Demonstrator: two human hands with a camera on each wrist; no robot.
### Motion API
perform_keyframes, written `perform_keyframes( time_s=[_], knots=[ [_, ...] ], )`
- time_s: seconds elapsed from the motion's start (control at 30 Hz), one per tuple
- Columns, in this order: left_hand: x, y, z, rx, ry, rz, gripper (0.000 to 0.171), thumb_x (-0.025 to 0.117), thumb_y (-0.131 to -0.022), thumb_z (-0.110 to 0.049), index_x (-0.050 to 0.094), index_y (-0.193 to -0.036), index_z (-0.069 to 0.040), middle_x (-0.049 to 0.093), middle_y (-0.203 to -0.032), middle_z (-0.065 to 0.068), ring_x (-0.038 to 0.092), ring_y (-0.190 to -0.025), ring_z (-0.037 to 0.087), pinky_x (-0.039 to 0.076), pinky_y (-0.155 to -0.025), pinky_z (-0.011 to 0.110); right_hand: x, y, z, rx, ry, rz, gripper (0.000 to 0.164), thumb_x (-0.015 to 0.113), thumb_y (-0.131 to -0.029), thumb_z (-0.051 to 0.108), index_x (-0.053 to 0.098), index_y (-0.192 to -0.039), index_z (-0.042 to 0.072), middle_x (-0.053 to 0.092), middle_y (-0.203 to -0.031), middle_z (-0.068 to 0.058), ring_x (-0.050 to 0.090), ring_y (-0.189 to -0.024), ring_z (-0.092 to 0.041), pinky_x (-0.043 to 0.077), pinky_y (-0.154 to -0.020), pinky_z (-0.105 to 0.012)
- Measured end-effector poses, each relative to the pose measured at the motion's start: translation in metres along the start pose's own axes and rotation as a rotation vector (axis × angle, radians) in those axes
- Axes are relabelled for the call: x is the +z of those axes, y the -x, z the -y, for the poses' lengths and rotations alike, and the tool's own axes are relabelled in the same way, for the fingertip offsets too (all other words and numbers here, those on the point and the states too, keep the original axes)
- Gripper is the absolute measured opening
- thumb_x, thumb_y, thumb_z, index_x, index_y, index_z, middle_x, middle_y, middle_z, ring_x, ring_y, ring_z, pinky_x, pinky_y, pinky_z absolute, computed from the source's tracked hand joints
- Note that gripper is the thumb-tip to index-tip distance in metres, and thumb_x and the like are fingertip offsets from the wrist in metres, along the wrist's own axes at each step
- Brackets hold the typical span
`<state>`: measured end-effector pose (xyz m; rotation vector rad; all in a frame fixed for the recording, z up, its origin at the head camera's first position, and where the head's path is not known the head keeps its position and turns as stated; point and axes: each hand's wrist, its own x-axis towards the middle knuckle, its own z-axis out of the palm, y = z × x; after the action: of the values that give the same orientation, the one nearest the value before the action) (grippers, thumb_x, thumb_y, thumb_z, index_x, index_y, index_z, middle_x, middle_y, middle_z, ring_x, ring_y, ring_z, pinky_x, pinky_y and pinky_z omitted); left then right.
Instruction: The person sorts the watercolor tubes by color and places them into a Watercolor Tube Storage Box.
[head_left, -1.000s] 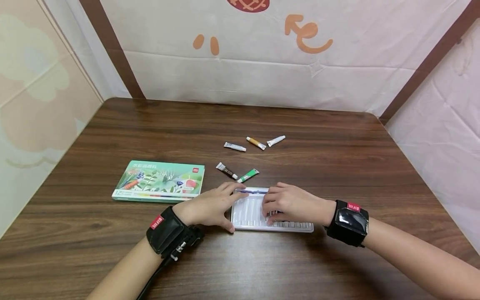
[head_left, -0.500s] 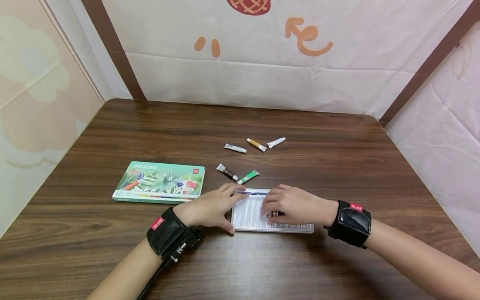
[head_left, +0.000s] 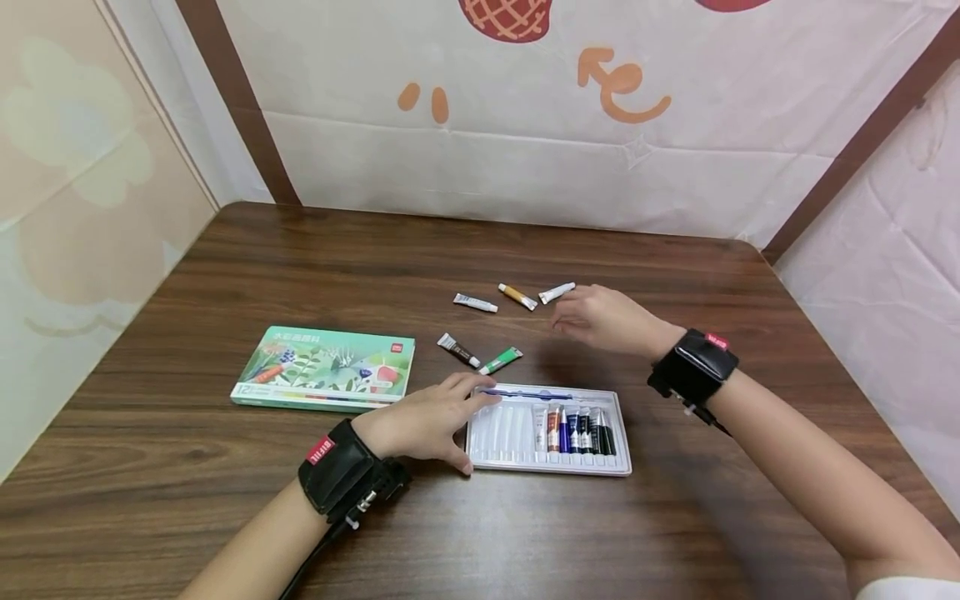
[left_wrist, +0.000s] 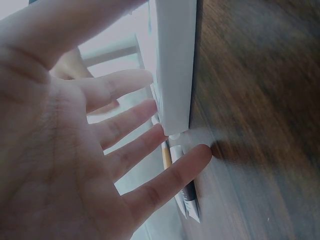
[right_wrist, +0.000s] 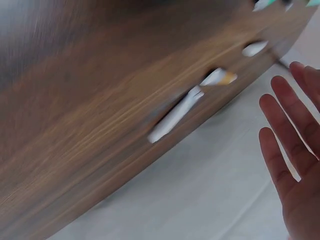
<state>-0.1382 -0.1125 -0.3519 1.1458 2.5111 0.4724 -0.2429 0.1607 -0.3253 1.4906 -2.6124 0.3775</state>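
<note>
My left hand (head_left: 423,423) rests at the left end of a white plastic paint tray (head_left: 498,429), fingers spread along its edge. In the left wrist view the fingers are straight, close to the tray's white side (left_wrist: 175,65). Several paint tubes (head_left: 573,430) fill the tray's right half; the left slots are bare, and a blue paintbrush (head_left: 525,395) lies along the back. My right hand (head_left: 611,321) hovers near a white paint tube (head_left: 557,292), holding nothing. Its fingers look loosely extended in the right wrist view, where a white tube (right_wrist: 176,115) lies apart from them.
An ochre tube (head_left: 517,297) and a silvery tube (head_left: 476,303) lie left of the white one. A dark brown tube (head_left: 458,350) and a green tube (head_left: 500,360) lie just behind the tray. A green paint box (head_left: 326,367) lies at the left.
My right hand has left the tray and moved back towards the white tube, uncovering the tubes in the right slots. The left hand has stayed at the tray's left end.
</note>
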Motion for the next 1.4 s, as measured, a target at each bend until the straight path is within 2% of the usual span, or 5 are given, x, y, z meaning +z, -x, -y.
perform_keyframes(
  time_s=[0.23, 0.47, 1.03, 1.27, 1.4],
  knots=[
    [0.005, -0.003, 0.002, 0.006, 0.012, 0.003, 0.081, 0.077, -0.073, -0.035, 0.039, -0.138, -0.005, 0.027, -0.141, 0.011, 0.027, -0.127, 0.027, 0.037, -0.092, 0.04, 0.015, -0.013, -0.045, 0.192, 0.032, 0.072, 0.02, 0.061, -0.083, -0.004, 0.065, -0.101, 0.004, 0.058, -0.096, -0.009, 0.057, -0.086, -0.022, 0.046, -0.072, -0.038],
    [0.01, -0.003, 0.002, 0.029, 0.003, -0.007, 0.081, 0.077, -0.072, -0.037, 0.04, -0.137, -0.005, 0.029, -0.141, 0.011, 0.027, -0.127, 0.027, 0.039, -0.09, 0.038, 0.031, -0.011, -0.061, 0.306, 0.096, 0.129, 0.028, 0.057, -0.082, -0.007, 0.063, -0.106, 0.006, 0.058, -0.102, -0.011, 0.055, -0.089, -0.022, 0.045, -0.07, -0.039],
    [0.011, -0.004, 0.001, 0.03, 0.004, -0.007, 0.081, 0.077, -0.073, -0.037, 0.04, -0.137, -0.005, 0.029, -0.141, 0.012, 0.027, -0.127, 0.027, 0.039, -0.09, 0.039, 0.042, -0.008, -0.063, 0.399, 0.028, 0.218, 0.018, 0.06, -0.083, 0.0, 0.057, -0.101, 0.005, 0.053, -0.095, -0.011, 0.051, -0.074, -0.023, 0.042, -0.066, -0.038],
    [0.01, -0.004, 0.002, 0.023, 0.008, -0.005, 0.081, 0.077, -0.073, -0.036, 0.04, -0.138, -0.005, 0.028, -0.141, 0.011, 0.027, -0.127, 0.027, 0.038, -0.091, 0.04, 0.042, -0.004, -0.05, 0.317, -0.006, 0.189, 0.017, 0.05, -0.09, 0.002, 0.064, -0.1, 0.007, 0.056, -0.095, -0.008, 0.049, -0.07, -0.019, 0.04, -0.062, -0.034],
    [0.009, -0.003, 0.002, 0.02, 0.019, -0.003, 0.081, 0.077, -0.073, -0.035, 0.039, -0.138, -0.005, 0.027, -0.142, 0.012, 0.026, -0.128, 0.028, 0.036, -0.093, 0.041, 0.042, -0.001, -0.042, 0.261, 0.032, 0.172, 0.015, 0.058, -0.087, 0.001, 0.065, -0.097, 0.008, 0.059, -0.094, -0.008, 0.053, -0.077, -0.02, 0.043, -0.064, -0.035]
  ],
)
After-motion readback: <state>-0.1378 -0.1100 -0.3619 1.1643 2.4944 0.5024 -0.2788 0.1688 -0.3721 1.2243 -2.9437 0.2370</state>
